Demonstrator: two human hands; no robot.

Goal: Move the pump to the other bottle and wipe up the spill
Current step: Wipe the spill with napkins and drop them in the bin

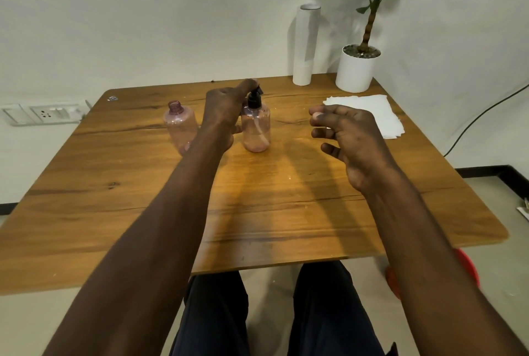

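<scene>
pump: black pump [254, 98] sits screwed on the filled pink bottle [256, 126], mid-bench, far side; axis upright.
target: empty pink bottle [179, 123], open neck, stands just left of the filled one, partly behind our left forearm.
left hand: left hand [221, 109] is at the pump, forefinger over its head, rest of the hand just left of the bottle. Loosely curled; we can't tell if the grip is actually closed on the pump.
right hand: right hand [347, 133] hovers open, fingers spread, holding nothing, well right of the bottle.
key relation: pump lies directly under the left grip; left is clearly the nearer hand. We judge the right needs to come left to steady the bottle for unscrewing.
wipes: white paper sheets [369, 113] far right on the bench [114, 212], nearest the right hand.
spill: none we can make out.
</scene>
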